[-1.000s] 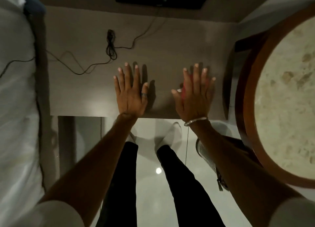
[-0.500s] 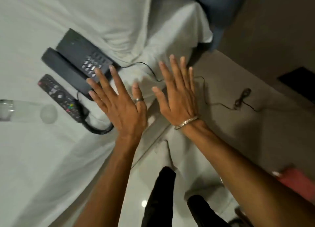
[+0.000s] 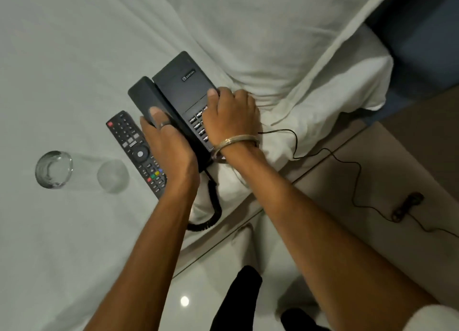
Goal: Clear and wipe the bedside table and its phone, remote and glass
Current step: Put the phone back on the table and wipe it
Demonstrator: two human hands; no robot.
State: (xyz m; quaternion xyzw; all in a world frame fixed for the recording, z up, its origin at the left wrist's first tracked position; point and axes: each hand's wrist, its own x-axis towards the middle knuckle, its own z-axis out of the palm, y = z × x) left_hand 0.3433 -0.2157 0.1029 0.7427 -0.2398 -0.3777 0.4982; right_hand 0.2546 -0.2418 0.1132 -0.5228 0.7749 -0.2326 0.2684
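A black desk phone (image 3: 182, 89) lies on the white bed sheet (image 3: 74, 45), its handset on the left side. My left hand (image 3: 169, 144) grips the handset side, thumb on top. My right hand (image 3: 229, 114) holds the phone's right edge, covering part of the keypad. A black remote (image 3: 129, 137) lies on the sheet just left of the phone, partly under my left hand. A clear glass (image 3: 82, 170) lies on its side further left. The bedside table (image 3: 347, 181) is at the right, with the phone's thin cable (image 3: 357, 171) trailing across it.
A coiled handset cord (image 3: 211, 211) hangs off the bed edge by my left forearm. A bundled dark cable (image 3: 407, 206) rests on the table. A white pillow (image 3: 273, 27) lies behind the phone. Glossy floor (image 3: 198, 293) and my dark trouser legs are below.
The view swung from the table to the bed. My open hands came down and closed on the phone, left on the handset side, right on the keypad edge.
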